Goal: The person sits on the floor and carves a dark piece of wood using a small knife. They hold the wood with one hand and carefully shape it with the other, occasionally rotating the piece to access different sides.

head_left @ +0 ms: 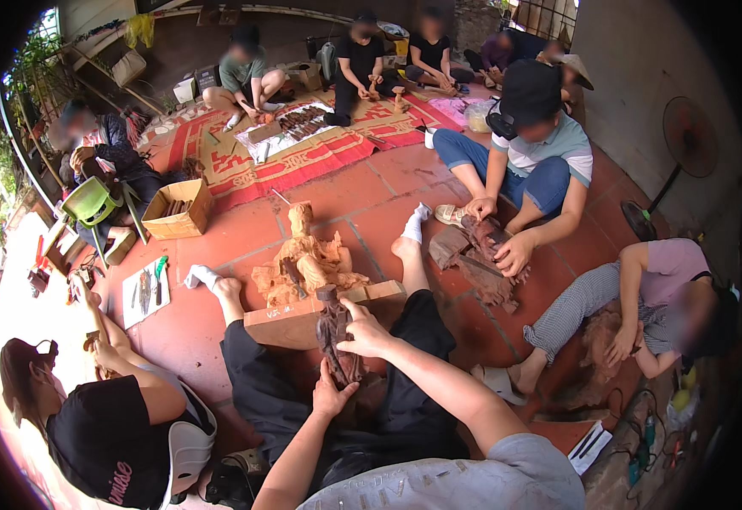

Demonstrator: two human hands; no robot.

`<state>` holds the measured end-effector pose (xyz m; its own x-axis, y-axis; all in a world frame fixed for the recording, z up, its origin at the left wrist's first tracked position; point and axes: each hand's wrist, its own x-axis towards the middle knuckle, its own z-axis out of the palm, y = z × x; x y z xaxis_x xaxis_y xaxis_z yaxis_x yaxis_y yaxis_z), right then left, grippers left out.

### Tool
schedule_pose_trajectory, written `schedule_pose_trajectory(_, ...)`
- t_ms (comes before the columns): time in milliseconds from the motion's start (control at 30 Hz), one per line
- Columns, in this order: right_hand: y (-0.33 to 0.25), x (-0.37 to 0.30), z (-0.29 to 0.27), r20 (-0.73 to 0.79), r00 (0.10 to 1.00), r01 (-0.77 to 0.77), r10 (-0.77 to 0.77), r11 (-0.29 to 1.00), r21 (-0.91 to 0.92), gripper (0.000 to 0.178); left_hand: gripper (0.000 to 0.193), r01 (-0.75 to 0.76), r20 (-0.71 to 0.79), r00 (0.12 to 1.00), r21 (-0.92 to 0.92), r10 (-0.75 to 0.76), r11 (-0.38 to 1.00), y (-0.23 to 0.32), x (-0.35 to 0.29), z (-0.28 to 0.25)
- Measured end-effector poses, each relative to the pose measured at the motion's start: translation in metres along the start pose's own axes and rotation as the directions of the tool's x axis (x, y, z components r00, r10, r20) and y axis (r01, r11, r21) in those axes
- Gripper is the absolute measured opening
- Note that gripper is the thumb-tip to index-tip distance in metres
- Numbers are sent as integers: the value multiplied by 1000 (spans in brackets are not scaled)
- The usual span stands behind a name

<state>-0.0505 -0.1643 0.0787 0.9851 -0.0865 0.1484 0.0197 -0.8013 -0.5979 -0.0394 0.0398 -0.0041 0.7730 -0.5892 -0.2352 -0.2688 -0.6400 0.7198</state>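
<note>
A dark brown carved wooden figurine [331, 321] stands upright between my legs, in front of a thick wooden block [281, 327]. My left hand [333, 393] is closed round its lower part, with the thumb toward the right. My right hand [366, 333] grips its right side higher up, the index finger reaching toward the figure's upper part. The fingers partly hide the carving, and its base is hard to make out. Beyond the block sits a larger, paler carved wooden statue [311, 259], which neither hand touches.
At the right, a person handles a dark wood carving [481, 251]. A cardboard box [178, 211] and a sheet with carving tools [145, 291] lie left. Other people sit around the red patterned mat [243, 170]. A standing fan [685, 140] is far right.
</note>
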Motion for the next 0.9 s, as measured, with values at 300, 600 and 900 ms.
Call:
schedule_pose_trajectory(300, 15, -2, -8, -90, 994, 60, -56, 997, 39, 33, 111, 1, 20, 1000, 38, -2, 999, 6, 2, 1)
schedule_pose_trajectory(600, 33, 17, -3, -69, 996, 76, -58, 951, 299, 25, 102, -72, -73, 995, -49, 69, 996, -2, 2, 6)
schedule_pose_trajectory(900, 18, 18, -15, 33, 994, -107, 102, 925, 364, 25, 110, 66, 31, 997, 61, -68, 996, 12, -6, -3)
